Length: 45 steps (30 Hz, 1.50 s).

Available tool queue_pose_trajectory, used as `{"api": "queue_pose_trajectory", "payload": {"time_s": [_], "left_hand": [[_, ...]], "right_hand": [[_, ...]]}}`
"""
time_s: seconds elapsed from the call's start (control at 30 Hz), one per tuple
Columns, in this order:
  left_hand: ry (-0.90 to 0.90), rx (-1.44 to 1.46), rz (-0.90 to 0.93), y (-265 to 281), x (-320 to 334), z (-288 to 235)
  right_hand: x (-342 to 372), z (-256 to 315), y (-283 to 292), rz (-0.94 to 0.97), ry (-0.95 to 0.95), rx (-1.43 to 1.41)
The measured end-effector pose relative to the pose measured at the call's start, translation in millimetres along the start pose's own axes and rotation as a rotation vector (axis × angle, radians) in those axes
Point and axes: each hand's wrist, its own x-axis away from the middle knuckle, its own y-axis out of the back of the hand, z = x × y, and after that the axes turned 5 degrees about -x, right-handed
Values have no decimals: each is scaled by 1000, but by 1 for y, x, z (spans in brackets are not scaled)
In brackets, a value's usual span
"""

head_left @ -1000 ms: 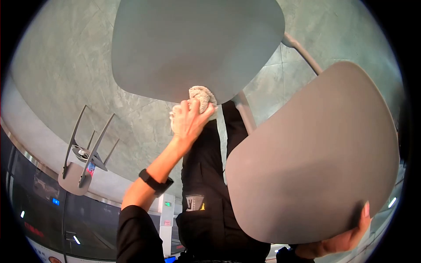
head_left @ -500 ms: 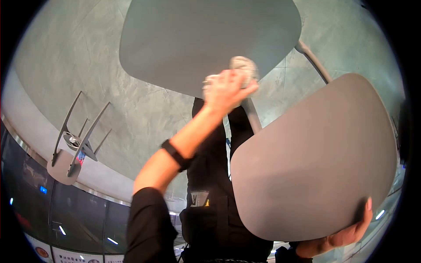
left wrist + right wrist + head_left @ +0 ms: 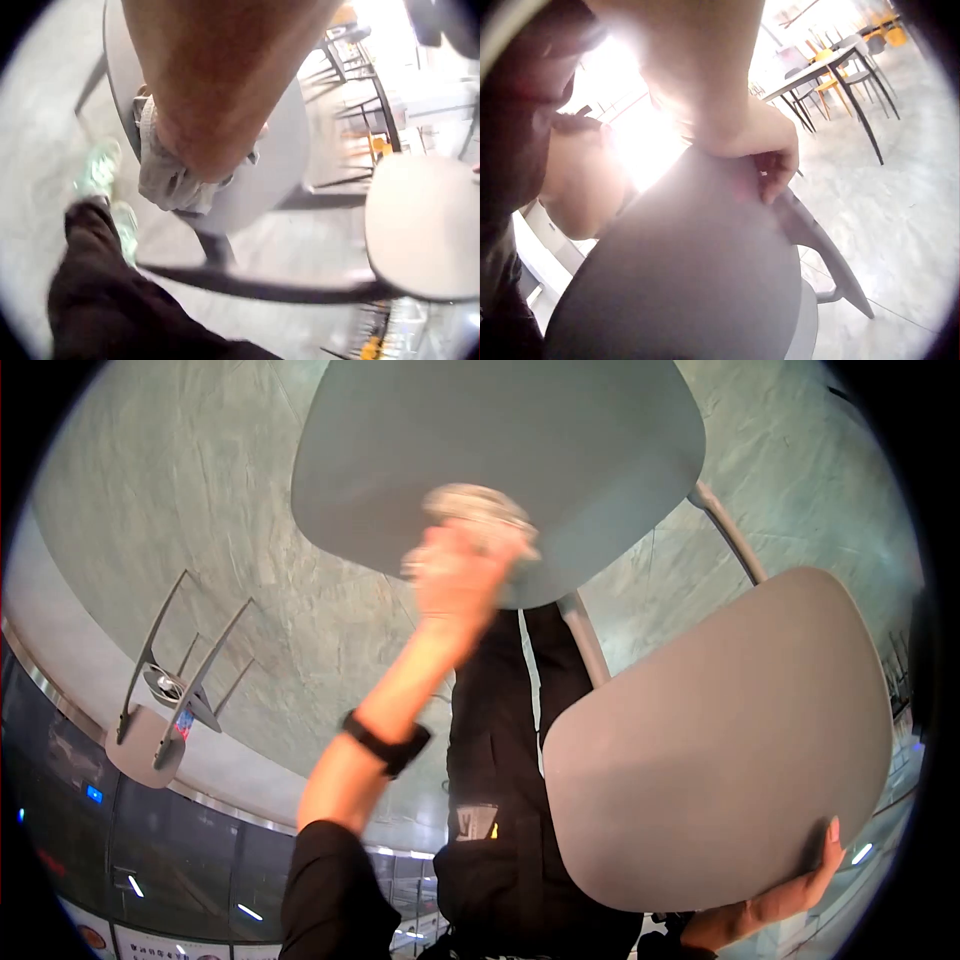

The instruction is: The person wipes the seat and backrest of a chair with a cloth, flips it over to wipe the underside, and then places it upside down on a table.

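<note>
gripping crumpled light cloth in curled fingers, left hand blurred, at edge of grey chair seat nearest person's legs. right hand grasps rim of chair backrest, one digit over its face. dark band on left wrist. second chair well apart, at left.

Beige, the cloth looks pale against the plain slate-grey seat; the backrest, near on the right, is a warmer taupe-grey, plain too. The floor around us is grey-green, streaked like marble. I see black on sleeve, wristband and trousers, pale mint on the shoes, and, far off, a yellow-orange chair.
</note>
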Motion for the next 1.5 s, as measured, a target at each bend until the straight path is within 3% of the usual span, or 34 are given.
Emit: {"api": "queue_pose_trajectory", "payload": {"time_s": [0.07,0.13,0.23,0.33,0.4,0.5,0.63,0.7,0.77,0.83,0.87,0.9,1.0,1.03,1.1,1.13,1.17,1.23,1.33,1.43,1.5], "left_hand": [[-148,123,-102,3,6,-78],[-141,183,-128,-3,6,-109],[-232,333,37,-10,5,-82],[-287,163,-222,-2,-44,27],[-68,-107,-122,4,-82,99],[439,31,-19,7,-121,177],[477,-84,-43,6,-118,105],[171,-127,-245,-10,-99,28],[184,24,-277,-34,-73,-89],[-27,345,-132,-6,-68,-137],[-90,636,36,-7,-72,-150],[-127,542,100,0,-81,-148],[-168,342,208,-14,-90,-101],[-93,316,-395,-20,-109,-54],[-137,-173,-357,-5,-139,37],[1,-81,-126,6,-149,72],[107,13,-185,9,-158,94],[279,298,-237,19,-173,127],[439,-170,-204,-1,-164,100],[139,-181,-372,-23,-138,-16],[60,-45,-189,-16,-113,-102]], "right_hand": [[-1,1,-3,12,43,38],[10,-1,-21,-58,69,9],[17,0,-25,-144,125,122],[11,-1,-24,-74,137,123],[8,-4,-17,-8,107,62],[-2,-6,0,49,72,10],[3,-4,-13,-6,13,-47],[8,-2,-18,-39,-36,-62],[3,-1,-11,-18,-24,-9],[-3,-1,-7,-12,62,83],[-6,-2,-4,-21,123,137],[-10,-4,6,-32,171,165],[-16,-9,15,-26,198,152],[-13,-7,6,-25,154,86],[-4,0,2,-15,86,25],[-2,2,0,23,52,19],[-2,2,-1,70,20,1],[-8,-4,8,-8,133,60],[-4,-1,12,-62,164,122],[11,1,-26,-72,105,53],[15,5,-29,-87,88,81]]}}
